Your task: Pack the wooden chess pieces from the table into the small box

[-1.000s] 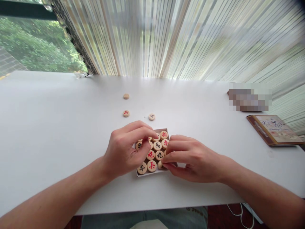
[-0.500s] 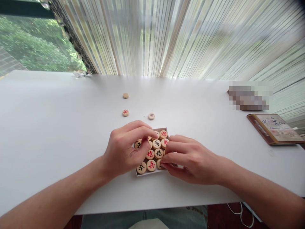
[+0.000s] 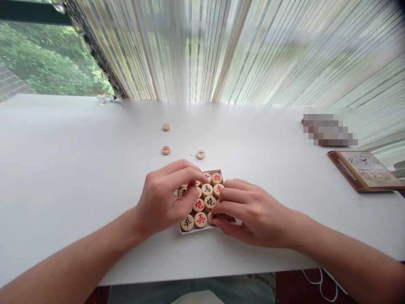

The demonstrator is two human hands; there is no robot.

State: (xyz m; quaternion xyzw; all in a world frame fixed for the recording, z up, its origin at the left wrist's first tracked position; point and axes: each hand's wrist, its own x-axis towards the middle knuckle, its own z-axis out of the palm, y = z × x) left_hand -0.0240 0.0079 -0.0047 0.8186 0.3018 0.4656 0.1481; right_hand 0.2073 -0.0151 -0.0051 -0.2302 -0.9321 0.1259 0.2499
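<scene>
A shallow box in front of me holds rows of round wooden Chinese chess pieces with red and black characters. My right hand is at the box's near right corner, thumb and index finger pinching a Chinese chess piece there; its face is mostly covered. Over the left side of the box hovers my left hand, index finger stretched over the pieces and thumb bent apart from it, with nothing visible between them. It hides several pieces. A black piece and a red piece lie beyond the box.
Farther back on the white table lies another piece, its character not readable. To the right is a brown-edged picture box, with a blurred-out object behind it. A string curtain hangs along the table's far edge.
My right thumb and index finger have shifted slightly left over the corner piece, covering more of its face. The left hand stays nearly still.
</scene>
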